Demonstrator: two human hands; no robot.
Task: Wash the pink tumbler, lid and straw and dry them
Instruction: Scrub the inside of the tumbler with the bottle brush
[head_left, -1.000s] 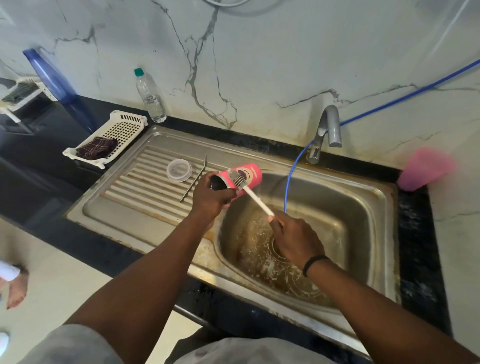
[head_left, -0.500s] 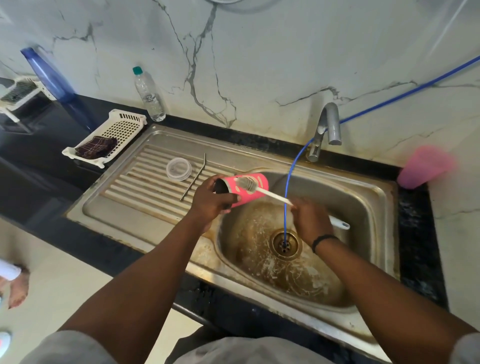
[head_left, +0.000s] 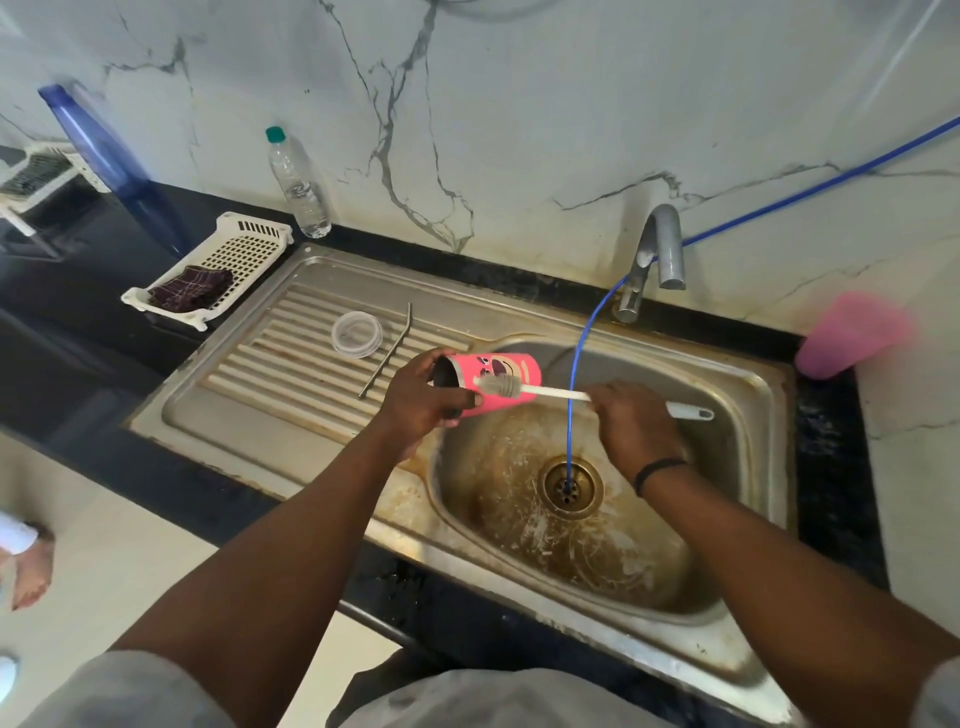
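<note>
My left hand (head_left: 418, 402) grips the pink tumbler (head_left: 506, 376), which lies on its side over the sink's left rim with its dark mouth pointing left. My right hand (head_left: 631, 423) holds a white bottle brush (head_left: 550, 391) by its handle. The bristle head lies against the tumbler's outer wall near the mouth. The clear round lid (head_left: 357, 334) sits flat on the ribbed drainboard (head_left: 270, 374). The metal straw (head_left: 387, 351) lies beside the lid, to its right.
A stained steel sink basin (head_left: 691, 519) has a blue hose (head_left: 574, 395) running from the tap (head_left: 654, 254) into the drain. A pink cup (head_left: 852, 335) stands at the right. A white basket (head_left: 223, 265) with a dark cloth, a water bottle (head_left: 298, 184) and a blue bottle (head_left: 104, 156) stand at the left.
My right hand has swung up and to the right with the brush, bringing its handle level. The bristles now lie along the tumbler's side. The tumbler has turned more level.
</note>
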